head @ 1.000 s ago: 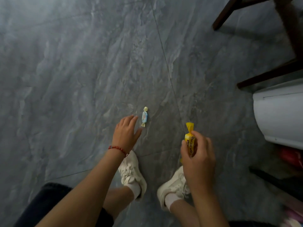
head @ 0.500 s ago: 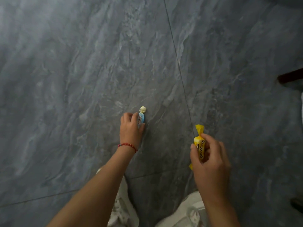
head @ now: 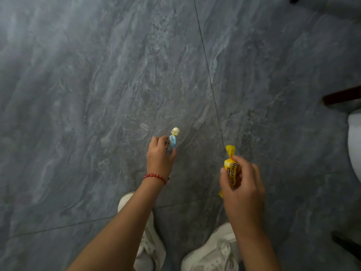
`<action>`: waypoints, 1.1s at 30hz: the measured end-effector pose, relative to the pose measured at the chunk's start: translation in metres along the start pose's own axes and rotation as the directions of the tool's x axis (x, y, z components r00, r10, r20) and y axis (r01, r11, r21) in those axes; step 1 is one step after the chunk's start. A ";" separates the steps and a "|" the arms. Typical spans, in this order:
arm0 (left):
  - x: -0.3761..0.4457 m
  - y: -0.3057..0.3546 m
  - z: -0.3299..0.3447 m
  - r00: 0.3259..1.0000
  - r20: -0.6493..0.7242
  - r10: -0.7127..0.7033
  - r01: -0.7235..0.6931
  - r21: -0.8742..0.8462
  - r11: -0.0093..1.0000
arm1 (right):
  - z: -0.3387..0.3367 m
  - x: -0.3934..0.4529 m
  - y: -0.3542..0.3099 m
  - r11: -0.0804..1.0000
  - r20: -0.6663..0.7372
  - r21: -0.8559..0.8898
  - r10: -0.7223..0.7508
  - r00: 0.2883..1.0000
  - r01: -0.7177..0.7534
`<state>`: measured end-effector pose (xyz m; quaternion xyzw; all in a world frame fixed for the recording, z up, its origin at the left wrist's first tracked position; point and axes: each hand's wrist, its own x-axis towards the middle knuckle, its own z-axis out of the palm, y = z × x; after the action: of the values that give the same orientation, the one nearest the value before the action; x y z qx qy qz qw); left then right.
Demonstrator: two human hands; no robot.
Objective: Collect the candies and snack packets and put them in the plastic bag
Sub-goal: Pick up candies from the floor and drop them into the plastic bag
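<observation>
Left hand (head: 160, 159) pinching a blue candy (head: 172, 142), its twisted end poking toward 1 o'clock. Right hand (head: 241, 184) grips a yellow candy (head: 230, 169) over grey marble floor (head: 97, 94), white sneakers (head: 214, 251) at 6 o'clock.

Person seen from above: bare forearms, a red beaded bracelet (head: 156, 178) with one blue bead on the left wrist, and white lace-up sneakers (head: 213, 251) on both feet.
</observation>
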<state>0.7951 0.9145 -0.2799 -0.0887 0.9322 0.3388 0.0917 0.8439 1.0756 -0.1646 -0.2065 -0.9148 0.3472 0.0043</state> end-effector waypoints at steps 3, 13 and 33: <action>-0.009 0.039 -0.043 0.998 -0.051 0.025 -0.027 -0.034 0.999 | -0.028 0.000 -0.028 1.000 -0.003 0.014 0.000 1.000 0.000; -0.052 0.183 -0.254 0.978 -0.183 0.103 -0.121 -0.094 0.988 | -0.157 -0.009 -0.182 0.999 -0.020 0.022 -0.045 0.999 0.045; -0.154 0.288 -0.598 0.949 -0.313 0.020 -0.055 -0.102 0.993 | -0.348 -0.059 -0.440 0.917 0.050 0.025 -0.399 0.915 0.399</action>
<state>0.8123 0.7601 0.3833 -0.1283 0.9164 0.3729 -0.0681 0.7859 0.9771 0.3884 -0.0062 -0.9349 0.3510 0.0519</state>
